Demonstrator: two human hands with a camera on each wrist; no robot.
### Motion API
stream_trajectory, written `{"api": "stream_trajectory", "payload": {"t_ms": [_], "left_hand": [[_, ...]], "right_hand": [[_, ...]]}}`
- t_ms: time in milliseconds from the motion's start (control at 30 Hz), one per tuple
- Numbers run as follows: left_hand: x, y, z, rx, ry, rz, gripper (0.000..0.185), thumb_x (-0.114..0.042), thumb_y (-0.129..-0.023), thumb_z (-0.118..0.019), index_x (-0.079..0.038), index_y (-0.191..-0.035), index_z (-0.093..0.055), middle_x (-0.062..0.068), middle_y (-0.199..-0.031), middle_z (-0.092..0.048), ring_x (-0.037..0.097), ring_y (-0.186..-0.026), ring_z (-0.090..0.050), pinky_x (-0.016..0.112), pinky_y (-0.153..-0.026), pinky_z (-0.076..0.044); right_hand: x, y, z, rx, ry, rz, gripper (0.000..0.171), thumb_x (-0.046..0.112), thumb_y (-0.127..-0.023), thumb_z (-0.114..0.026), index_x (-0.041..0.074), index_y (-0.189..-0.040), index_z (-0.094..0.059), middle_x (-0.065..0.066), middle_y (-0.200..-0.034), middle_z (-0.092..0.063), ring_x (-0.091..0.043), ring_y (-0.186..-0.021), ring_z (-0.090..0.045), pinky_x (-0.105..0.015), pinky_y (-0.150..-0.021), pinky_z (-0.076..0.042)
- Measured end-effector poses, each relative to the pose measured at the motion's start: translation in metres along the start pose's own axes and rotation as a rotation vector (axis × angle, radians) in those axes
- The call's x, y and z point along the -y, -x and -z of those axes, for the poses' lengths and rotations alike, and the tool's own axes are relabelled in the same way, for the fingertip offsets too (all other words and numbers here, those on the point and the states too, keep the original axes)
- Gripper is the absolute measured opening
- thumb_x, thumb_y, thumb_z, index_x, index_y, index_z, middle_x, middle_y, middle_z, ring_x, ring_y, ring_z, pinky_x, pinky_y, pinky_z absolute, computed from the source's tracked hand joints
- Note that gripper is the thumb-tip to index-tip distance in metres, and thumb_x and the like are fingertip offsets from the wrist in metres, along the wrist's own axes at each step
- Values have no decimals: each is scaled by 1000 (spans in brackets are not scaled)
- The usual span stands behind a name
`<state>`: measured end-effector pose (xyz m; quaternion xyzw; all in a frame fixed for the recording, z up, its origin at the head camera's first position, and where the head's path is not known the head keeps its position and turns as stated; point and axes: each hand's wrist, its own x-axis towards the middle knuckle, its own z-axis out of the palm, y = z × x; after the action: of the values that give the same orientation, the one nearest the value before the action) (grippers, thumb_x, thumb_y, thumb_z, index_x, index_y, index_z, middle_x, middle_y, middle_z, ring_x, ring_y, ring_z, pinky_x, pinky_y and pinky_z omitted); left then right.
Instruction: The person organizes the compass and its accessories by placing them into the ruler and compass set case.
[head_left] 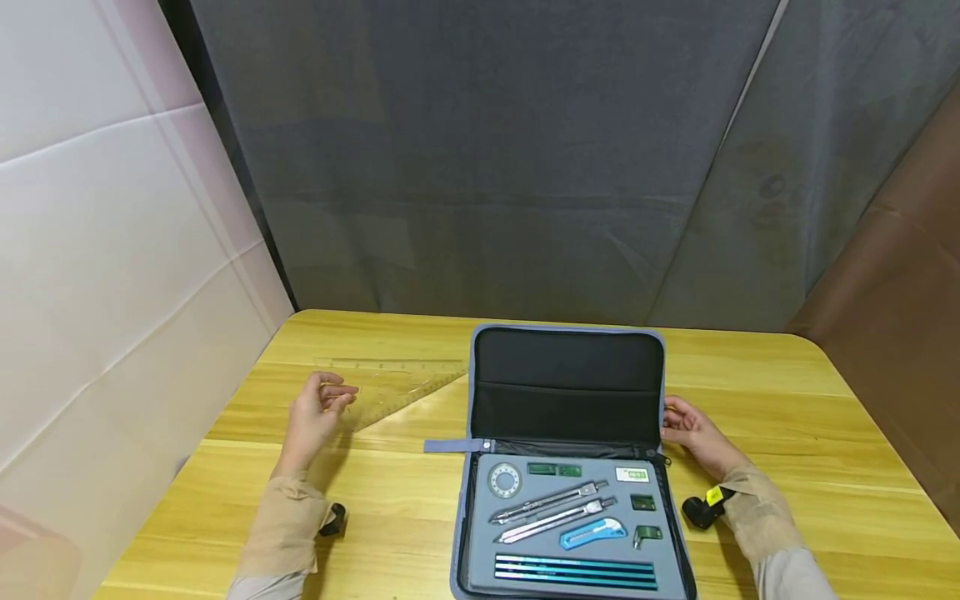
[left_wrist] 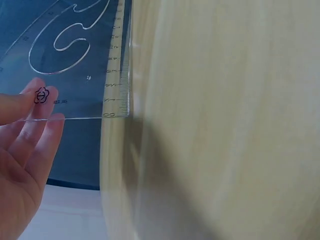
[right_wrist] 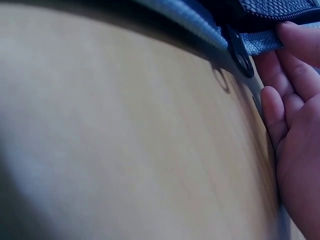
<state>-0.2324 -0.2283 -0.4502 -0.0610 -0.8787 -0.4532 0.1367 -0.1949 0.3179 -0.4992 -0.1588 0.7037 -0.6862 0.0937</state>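
Observation:
An open grey zip case (head_left: 459,533) lies on the wooden table (head_left: 772,392), its black lid (head_left: 567,385) propped up. In its tray sit two metal compasses (head_left: 553,510), a blue utility knife (head_left: 592,533), a round protractor (head_left: 504,480) and teal pencils (head_left: 574,572). My left hand (head_left: 318,410) pinches one corner of a clear set square (head_left: 397,382), lifted off the table; up close its fingers (left_wrist: 31,117) hold the clear set square (left_wrist: 85,55) by the scale's end. My right hand (head_left: 688,429) rests at the lid's right edge, one finger (right_wrist: 300,40) touching the grey trim by the zip pull (right_wrist: 240,54).
A white panel (head_left: 105,250) stands along the table's left side and a grey curtain (head_left: 487,167) hangs behind it. A brown sheet (head_left: 900,333) rises at the right. Black wrist cameras (head_left: 703,508) sit on both forearms.

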Motion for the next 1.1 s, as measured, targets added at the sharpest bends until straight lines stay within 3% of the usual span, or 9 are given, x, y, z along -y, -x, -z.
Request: {"api": "stream_trajectory", "payload": {"t_ms": [233,567,867,967,1100], "left_hand": [[-5,0,4,-58,15,-71,20,7,-86,-53,6,-104,-44,24,-93,-64,3,-76,-58,14,-58,-40],[-5,-1,16,-81,5,-107,22,10,-87,-49,8,-107,-41,25,-92,-62,-3,-74,-53,12,-61,-40],[-8,3,33,-184,19,-77,20,7,-90,-45,9,-109,-39,23,-95,-60,-8,-77,-49,8,-67,-39],[-10,3,37,-207,10,-62,20,6,-90,-46,8,-109,-40,13,-91,-60,-7,-76,-50,9,-66,-39],[-11,3,42,-236,13,-21,20,5,-90,-46,6,-109,-40,-12,-86,-56,-6,-75,-50,9,-65,-39]], "right_hand": [[-1,-1,-1,-21,-2,-25,41,-6,-87,-50,28,-110,-51,13,-99,-62,-1,-89,-56,-15,-78,-44],[0,-3,-1,-32,16,-39,42,-7,-86,-49,28,-109,-51,13,-97,-62,-1,-88,-55,-15,-78,-44],[1,-3,-1,-36,20,-51,42,-7,-86,-50,28,-109,-51,13,-96,-62,-1,-87,-55,-15,-77,-44],[2,-3,-1,-33,24,-54,41,-6,-86,-50,28,-109,-51,13,-97,-62,-1,-88,-55,-15,-78,-43],[2,-2,-1,-28,20,-55,40,-6,-87,-49,27,-110,-51,13,-97,-62,-2,-88,-55,-15,-78,-43]]}}
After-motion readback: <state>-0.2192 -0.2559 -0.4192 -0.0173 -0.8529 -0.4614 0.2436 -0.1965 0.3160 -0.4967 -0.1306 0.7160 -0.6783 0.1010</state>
